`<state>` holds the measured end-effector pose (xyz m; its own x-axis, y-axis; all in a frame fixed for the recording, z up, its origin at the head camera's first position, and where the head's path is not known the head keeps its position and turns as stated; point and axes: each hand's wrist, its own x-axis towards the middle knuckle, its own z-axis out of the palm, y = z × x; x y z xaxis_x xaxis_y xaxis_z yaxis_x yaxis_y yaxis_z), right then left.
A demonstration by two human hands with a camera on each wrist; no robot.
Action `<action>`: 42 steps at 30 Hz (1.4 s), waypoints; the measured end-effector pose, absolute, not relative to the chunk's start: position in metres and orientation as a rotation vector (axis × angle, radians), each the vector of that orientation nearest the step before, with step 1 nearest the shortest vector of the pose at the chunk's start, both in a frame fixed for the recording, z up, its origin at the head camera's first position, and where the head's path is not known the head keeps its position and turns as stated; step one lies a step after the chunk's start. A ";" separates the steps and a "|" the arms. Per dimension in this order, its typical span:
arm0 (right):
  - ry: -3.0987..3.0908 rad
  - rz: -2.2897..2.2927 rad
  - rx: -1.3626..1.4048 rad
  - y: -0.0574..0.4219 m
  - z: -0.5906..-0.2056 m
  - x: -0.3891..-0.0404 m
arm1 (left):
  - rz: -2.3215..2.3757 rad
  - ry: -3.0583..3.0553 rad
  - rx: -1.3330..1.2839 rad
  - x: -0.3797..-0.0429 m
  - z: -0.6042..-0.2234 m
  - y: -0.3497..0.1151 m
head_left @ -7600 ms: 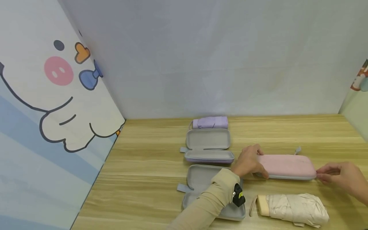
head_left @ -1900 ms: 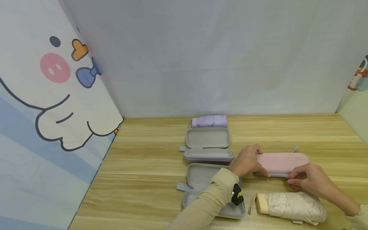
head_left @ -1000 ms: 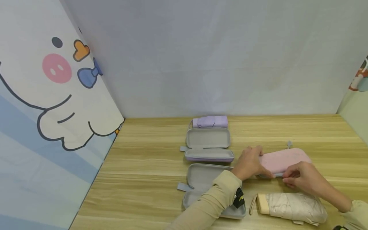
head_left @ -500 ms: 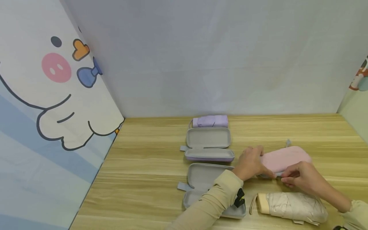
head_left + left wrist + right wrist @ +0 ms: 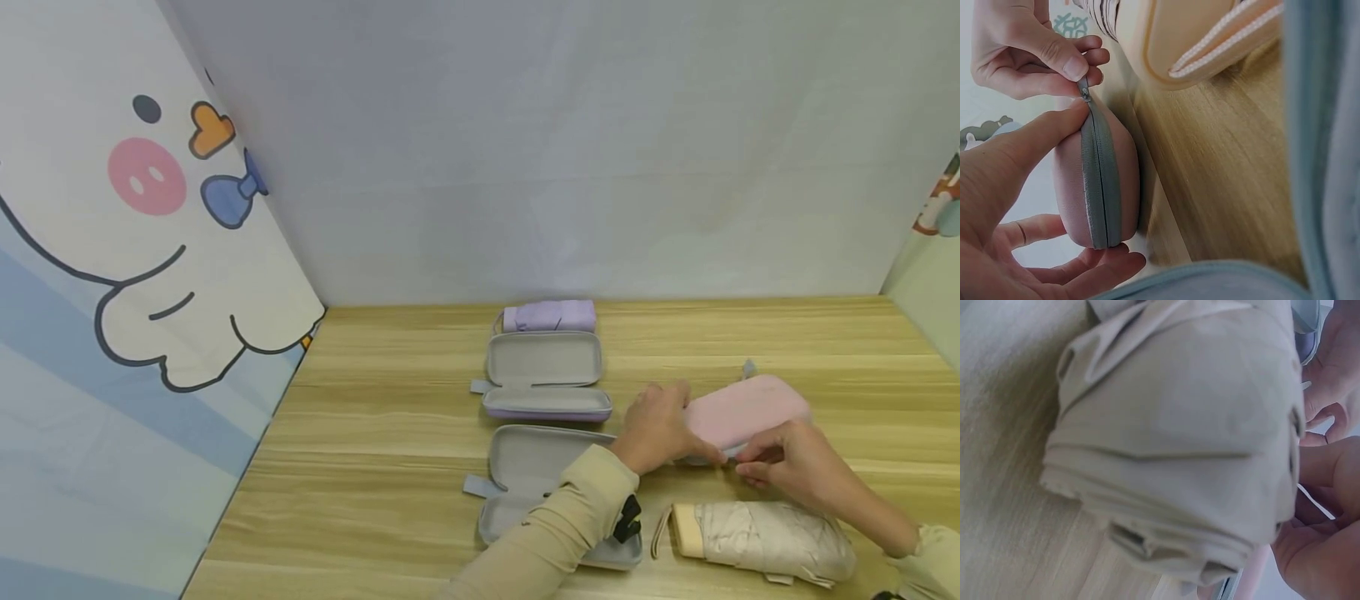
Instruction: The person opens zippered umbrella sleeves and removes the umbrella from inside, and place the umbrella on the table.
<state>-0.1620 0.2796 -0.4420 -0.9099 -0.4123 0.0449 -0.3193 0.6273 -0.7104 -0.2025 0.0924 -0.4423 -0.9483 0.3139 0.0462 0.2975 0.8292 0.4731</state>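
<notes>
A pink zippered hard case (image 5: 746, 412) lies at an angle on the table's right half. My left hand (image 5: 660, 427) grips its left end, thumb along the front edge and fingers around the back. At the front edge my right hand (image 5: 787, 458) pinches the zipper pull (image 5: 1084, 86), close to the left thumb. In the left wrist view, the grey zipper band (image 5: 1100, 181) runs from the pull down round the case's end. A folded cream umbrella (image 5: 765, 537) with a pale yellow handle lies in front of the case; in the right wrist view it hides part of both hands.
Two grey-lined cases stand open to the left: a purple-shelled one (image 5: 546, 402) behind, and a nearer one (image 5: 517, 521) partly under my left forearm. A folded purple umbrella (image 5: 551, 317) lies behind them. A pale wall (image 5: 562, 167) rises at the table's back edge.
My right hand has travelled left along the case's front edge from its right end, carrying the zipper pull. The case has turned, its right end swinging away from me. My left hand keeps its grip.
</notes>
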 end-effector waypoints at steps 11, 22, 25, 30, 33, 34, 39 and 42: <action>2.840 -1.086 -0.521 0.276 -0.438 -0.158 | 0.722 2.967 0.475 -0.201 -0.439 0.096; 2.888 -1.101 -0.782 0.273 -0.444 -0.158 | 0.718 2.978 0.479 -0.199 -0.441 0.100; 2.869 -1.121 -0.858 0.271 -0.446 -0.160 | 0.714 2.978 0.462 -0.198 -0.441 0.101; 2.844 -1.139 -0.872 0.269 -0.446 -0.160 | 0.695 2.989 0.437 -0.199 -0.442 0.101; 2.775 -1.179 -0.871 0.267 -0.447 -0.158 | 0.684 3.005 0.436 -0.199 -0.443 0.103; 2.750 -1.190 -0.869 0.266 -0.447 -0.157 | 0.675 3.013 0.438 -0.199 -0.443 0.103; 2.707 -1.215 -0.832 0.263 -0.447 -0.154 | 0.609 3.036 0.437 -0.200 -0.442 0.107; 2.738 -1.190 -0.813 0.263 -0.446 -0.155 | 0.583 3.036 0.442 -0.201 -0.440 0.107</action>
<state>-0.1546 0.2628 -0.4464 -0.8608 -0.4832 0.1599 -0.4466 0.5664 -0.6926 -0.2011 0.1066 -0.4403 -0.9597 0.2788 0.0345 0.2717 0.8901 0.3658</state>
